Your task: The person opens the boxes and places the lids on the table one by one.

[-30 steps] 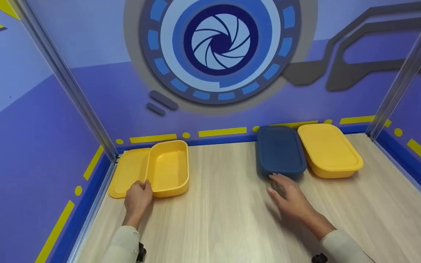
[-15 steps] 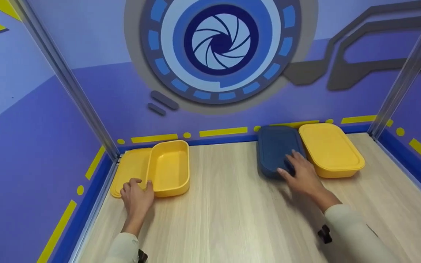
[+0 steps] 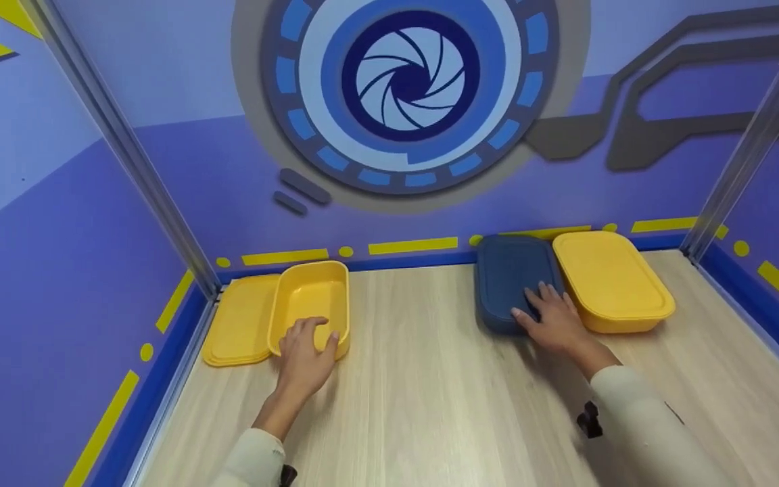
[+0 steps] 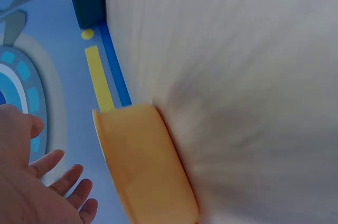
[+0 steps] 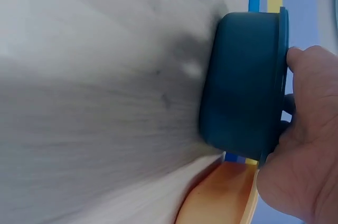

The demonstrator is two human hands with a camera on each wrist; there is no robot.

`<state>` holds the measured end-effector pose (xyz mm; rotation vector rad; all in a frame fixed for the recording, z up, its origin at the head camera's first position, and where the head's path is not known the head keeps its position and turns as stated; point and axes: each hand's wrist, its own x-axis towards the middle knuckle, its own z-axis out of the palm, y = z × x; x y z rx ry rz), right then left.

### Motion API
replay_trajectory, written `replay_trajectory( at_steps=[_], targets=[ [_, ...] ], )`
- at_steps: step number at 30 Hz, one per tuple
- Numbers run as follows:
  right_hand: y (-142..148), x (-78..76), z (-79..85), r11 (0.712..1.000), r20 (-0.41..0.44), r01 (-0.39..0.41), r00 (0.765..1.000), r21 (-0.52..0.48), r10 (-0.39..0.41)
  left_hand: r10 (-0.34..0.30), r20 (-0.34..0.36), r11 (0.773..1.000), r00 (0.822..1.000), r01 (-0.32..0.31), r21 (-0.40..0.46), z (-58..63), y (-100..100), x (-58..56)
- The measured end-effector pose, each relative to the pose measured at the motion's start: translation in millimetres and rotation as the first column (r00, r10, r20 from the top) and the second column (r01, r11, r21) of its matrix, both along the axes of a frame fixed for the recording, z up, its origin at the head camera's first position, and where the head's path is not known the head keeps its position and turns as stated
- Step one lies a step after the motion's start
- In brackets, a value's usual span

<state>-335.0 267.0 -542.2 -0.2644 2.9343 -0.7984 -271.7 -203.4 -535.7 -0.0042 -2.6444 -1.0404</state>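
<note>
My left hand (image 3: pixel 305 358) is held over the near end of an open yellow lunch box (image 3: pixel 310 295) in the head view. Its fingers are loosely spread and grip nothing; the left wrist view shows this hand (image 4: pixel 39 184) above the box's wall (image 4: pixel 148 166). A flat yellow lid (image 3: pixel 239 325) lies against the box's left side. On the right, the fingertips of my right hand (image 3: pixel 555 321) rest on the lid of a dark blue lunch box (image 3: pixel 512 274). From the right wrist, the hand (image 5: pixel 311 134) lies along the top of that box (image 5: pixel 240 84).
A second yellow lunch box (image 3: pixel 612 277), lid on, stands beside the blue one at the right. Behind the boxes rises a printed blue back wall (image 3: pixel 416 230). Side panels with metal posts (image 3: pixel 139 169) bound the wooden table (image 3: pixel 416 379) left and right.
My left hand has left the yellow lid's edge and moved right, over the open box. My right hand has gone from the blue box's near side up onto its lid.
</note>
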Motion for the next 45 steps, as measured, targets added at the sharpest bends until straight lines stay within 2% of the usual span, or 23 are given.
replay_trajectory(
  at_steps=[3,8,13,24,28,32,39,42,45],
  targets=[
    [-1.1,0.7,3.7,1.000,-0.029,0.000,1.000,0.021,0.000,-0.060,-0.014,0.998,0.998,0.060,-0.008,2.0,11.9,-1.5],
    [-5.4,9.7,2.8,0.997,-0.099,0.010,0.995,0.072,-0.003,-0.141,0.034,0.990,0.989,0.142,-0.019,4.8,26.2,-2.6],
    [-16.1,30.8,-4.9,0.996,-0.146,0.027,0.989,0.088,-0.013,-0.185,0.066,0.982,0.981,0.186,-0.023,5.0,32.5,0.2],
    [-40.3,82.3,-19.3,0.993,-0.224,0.057,0.974,0.103,-0.033,-0.283,0.112,0.954,0.953,0.292,-0.070,6.0,38.7,14.5],
    [-43.5,93.7,-21.3,0.994,-0.225,0.046,0.974,0.098,-0.023,-0.299,0.131,0.947,0.945,0.310,-0.078,8.5,42.0,16.8],
    [-43.7,97.8,-23.2,0.999,-0.225,0.029,0.974,0.046,-0.018,-0.319,0.136,0.941,0.938,0.331,-0.073,9.1,45.4,16.1],
    [-42.7,97.7,-26.6,0.997,-0.190,0.041,0.980,-0.067,-0.053,-0.345,0.166,0.930,0.924,0.361,-0.074,5.0,49.3,14.5],
    [-36.8,95.3,-25.2,0.986,-0.139,0.058,0.987,-0.156,-0.080,-0.362,0.168,0.922,0.917,0.379,-0.080,4.8,50.6,14.1],
    [-27.9,92.7,-23.0,0.961,-0.045,0.102,0.992,-0.256,-0.117,-0.373,0.171,0.918,0.912,0.389,-0.075,5.6,51.9,14.3]
  ],
)
